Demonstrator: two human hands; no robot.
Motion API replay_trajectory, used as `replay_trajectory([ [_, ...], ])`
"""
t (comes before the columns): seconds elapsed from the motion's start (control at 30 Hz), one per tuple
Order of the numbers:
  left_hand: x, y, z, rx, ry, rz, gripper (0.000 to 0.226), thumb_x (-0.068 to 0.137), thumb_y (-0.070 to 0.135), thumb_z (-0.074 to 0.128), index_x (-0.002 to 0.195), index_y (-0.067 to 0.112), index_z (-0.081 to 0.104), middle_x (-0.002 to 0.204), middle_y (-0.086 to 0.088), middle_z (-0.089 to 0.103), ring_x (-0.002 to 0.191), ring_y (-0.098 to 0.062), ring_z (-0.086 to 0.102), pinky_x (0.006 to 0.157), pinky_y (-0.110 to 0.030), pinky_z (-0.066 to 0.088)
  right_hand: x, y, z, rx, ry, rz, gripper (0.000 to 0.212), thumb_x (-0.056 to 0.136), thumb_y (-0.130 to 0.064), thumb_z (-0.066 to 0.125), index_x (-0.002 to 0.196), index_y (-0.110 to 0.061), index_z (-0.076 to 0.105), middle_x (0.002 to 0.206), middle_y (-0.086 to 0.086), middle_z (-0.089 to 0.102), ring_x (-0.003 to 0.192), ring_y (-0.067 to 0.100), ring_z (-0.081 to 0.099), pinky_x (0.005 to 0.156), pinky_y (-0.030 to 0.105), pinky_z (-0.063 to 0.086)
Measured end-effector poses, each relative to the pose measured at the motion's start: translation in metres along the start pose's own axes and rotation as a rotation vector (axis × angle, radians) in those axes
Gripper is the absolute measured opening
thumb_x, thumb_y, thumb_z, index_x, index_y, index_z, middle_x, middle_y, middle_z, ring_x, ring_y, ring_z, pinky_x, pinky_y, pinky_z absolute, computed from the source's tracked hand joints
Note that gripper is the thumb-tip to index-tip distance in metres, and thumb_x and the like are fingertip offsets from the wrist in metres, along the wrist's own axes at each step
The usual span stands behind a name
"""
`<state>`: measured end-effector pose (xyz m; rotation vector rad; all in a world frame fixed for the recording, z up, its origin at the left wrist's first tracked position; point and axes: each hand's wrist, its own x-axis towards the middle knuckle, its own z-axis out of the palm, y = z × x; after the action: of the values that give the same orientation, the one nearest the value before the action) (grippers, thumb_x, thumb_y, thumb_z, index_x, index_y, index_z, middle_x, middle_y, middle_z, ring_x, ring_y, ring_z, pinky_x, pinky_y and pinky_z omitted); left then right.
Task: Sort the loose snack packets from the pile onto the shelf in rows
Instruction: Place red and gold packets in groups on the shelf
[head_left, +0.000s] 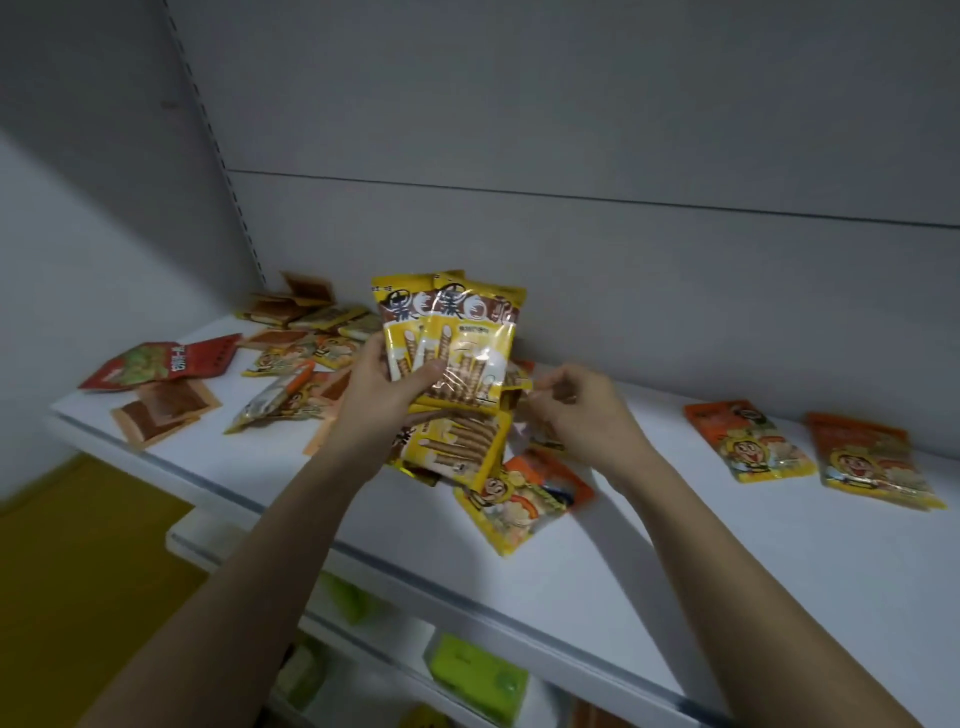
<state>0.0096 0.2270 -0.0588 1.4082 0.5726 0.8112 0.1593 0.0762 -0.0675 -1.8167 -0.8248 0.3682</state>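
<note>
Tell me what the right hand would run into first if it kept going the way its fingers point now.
The right hand points left toward the pile. Its fingers would likely first meet the lower edge of the yellow packets held upright in the left hand, though depth is unclear in this one view.

Both bare forearms come up from the bottom of the frame and angle in toward each other. The left hand (387, 387) is raised with its back to the camera, wrist bent up a bit, thumb wrapped across the front of the packets (452, 338) and fingers curled behind, so it's got a firm grip and holds them upright. The right hand (574, 402) sits just beside it, a little lower, back of the hand up, fingers bent inward toward the left. Looks like the fingertips are pinching something small, but it's blurry there so I can't really tell.
</note>
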Motion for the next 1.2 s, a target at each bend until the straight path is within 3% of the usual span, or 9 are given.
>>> replay_trajectory([
  [0.13, 0.012, 0.0, -0.036, -0.061, 0.035, 0.012, 0.034, 0.092, 0.009, 0.07, 0.115, 0.029, 0.055, 0.121, -0.003, 0.07, 0.11, -0.026, 0.07, 0.094, -0.055, 0.055, -0.002, -0.021, 0.026, -0.264, -0.09, 0.0, 0.019, 0.089, -0.032, 0.071, 0.098, -0.022, 0.058, 0.093, -0.003, 0.066, 0.084, 0.014, 0.06, 0.065, 0.025, 0.044],
  [0.3, 0.022, -0.005, -0.064, -0.12, -0.004, -0.011, 0.04, 0.093, 0.011, 0.07, 0.125, 0.026, 0.052, 0.121, -0.001, 0.071, 0.11, -0.024, 0.07, 0.095, -0.054, 0.055, -0.009, -0.028, 0.046, -0.288, -0.104, 0.079, 0.021, 0.086, -0.028, 0.076, 0.101, -0.018, 0.064, 0.093, -0.001, 0.066, 0.069, 0.015, 0.061, 0.075, 0.035, 0.052],
  [0.47, 0.033, -0.005, -0.066, -0.18, -0.068, -0.017, 0.043, 0.095, 0.011, 0.066, 0.132, 0.023, 0.048, 0.122, 0.001, 0.071, 0.107, -0.019, 0.071, 0.087, -0.042, 0.059, -0.017, -0.035, 0.045, -0.232, -0.058, 0.099, 0.008, 0.09, -0.018, 0.072, 0.084, -0.022, 0.069, 0.086, -0.003, 0.065, 0.067, 0.005, 0.057, 0.062, 0.015, 0.048],
  [0.53, 0.039, -0.005, -0.06, -0.2, -0.075, -0.014, 0.044, 0.096, 0.012, 0.065, 0.136, 0.022, 0.048, 0.124, 0.001, 0.07, 0.109, -0.018, 0.071, 0.085, -0.039, 0.06, -0.022, -0.034, 0.033, -0.143, 0.017, 0.147, 0.01, 0.091, -0.015, 0.071, 0.083, -0.021, 0.069, 0.086, 0.0, 0.067, 0.072, 0.01, 0.06, 0.065, 0.016, 0.051],
  [0.63, 0.043, -0.002, -0.041, -0.261, -0.069, -0.005, 0.042, 0.099, 0.012, 0.062, 0.136, 0.025, 0.051, 0.126, 0.005, 0.069, 0.114, -0.014, 0.068, 0.091, -0.039, 0.056, -0.037, -0.027, 0.003, 0.037, 0.127, 0.168, 0.013, 0.093, -0.006, 0.065, 0.083, -0.014, 0.067, 0.084, 0.008, 0.065, 0.078, 0.021, 0.062, 0.075, 0.041, 0.056],
  [0.83, 0.015, -0.008, 0.018, -0.32, -0.157, -0.012, 0.042, 0.1, 0.01, 0.059, 0.139, 0.025, 0.051, 0.129, 0.007, 0.067, 0.113, -0.008, 0.067, 0.097, -0.045, 0.056, -0.082, -0.011, -0.052, 0.351, 0.383, 0.164, 0.016, 0.096, 0.006, 0.053, 0.085, -0.003, 0.059, 0.078, 0.01, 0.065, 0.07, 0.019, 0.064, 0.061, 0.024, 0.055],
  [0.93, -0.021, -0.016, 0.058, -0.339, -0.276, -0.073, 0.048, 0.1, 0.011, 0.059, 0.143, 0.026, 0.045, 0.128, 0.011, 0.066, 0.112, -0.007, 0.067, 0.092, -0.047, 0.058, -0.102, -0.004, -0.07, 0.52, 0.466, 0.161, 0.015, 0.097, 0.005, 0.051, 0.088, -0.003, 0.059, 0.079, 0.006, 0.069, 0.067, 0.014, 0.067, 0.065, 0.023, 0.057],
  [1.03, -0.063, -0.021, 0.105, -0.372, -0.384, -0.139, 0.052, 0.1, 0.012, 0.06, 0.143, 0.033, 0.042, 0.135, 0.014, 0.062, 0.12, -0.012, 0.063, 0.084, -0.046, 0.061, -0.124, 0.006, -0.092, 0.636, 0.543, 0.153, 0.006, 0.098, 0.004, 0.051, 0.098, 0.001, 0.056, 0.093, 0.016, 0.066, 0.072, 0.015, 0.07, 0.068, 0.024, 0.058],
  [1.2, -0.133, -0.017, 0.186, -0.395, -0.479, -0.158, 0.041, 0.1, 0.009, 0.057, 0.137, 0.024, 0.047, 0.122, 0.006, 0.071, 0.103, -0.016, 0.072, 0.068, -0.034, 0.061, -0.176, 0.029, -0.139, 0.516, 0.618, 0.186, 0.007, 0.098, -0.001, 0.055, 0.093, -0.006, 0.052, 0.103, 0.023, 0.061, 0.083, 0.025, 0.067, 0.07, 0.034, 0.059],
])
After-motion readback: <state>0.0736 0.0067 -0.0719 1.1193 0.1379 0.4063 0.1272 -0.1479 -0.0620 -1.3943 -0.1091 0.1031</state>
